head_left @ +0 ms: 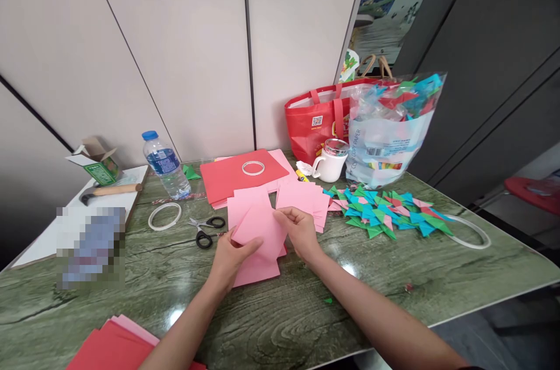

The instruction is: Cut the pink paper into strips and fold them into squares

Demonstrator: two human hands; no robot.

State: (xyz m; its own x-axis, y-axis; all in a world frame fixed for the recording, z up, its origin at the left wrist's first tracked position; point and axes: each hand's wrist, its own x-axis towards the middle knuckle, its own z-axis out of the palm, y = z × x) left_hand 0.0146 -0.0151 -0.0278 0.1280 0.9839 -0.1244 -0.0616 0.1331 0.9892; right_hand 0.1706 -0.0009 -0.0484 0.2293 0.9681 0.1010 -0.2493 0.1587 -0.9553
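Observation:
A pink paper sheet is held tilted between both hands, over a stack of pink paper on the table. My left hand grips its left edge, thumb lying across the front. At the upper right edge, my right hand pinches the sheet between thumb and fingers. Just behind it lies a fanned pile of pink sheets. Black-handled scissors rest to the left of my left hand, blades partly apart.
Folded paper pieces in several colours cover the right side, near a tape roll. Behind stand a white mug, a plastic bag and a red tote. At left are a water bottle, another tape roll and a hammer.

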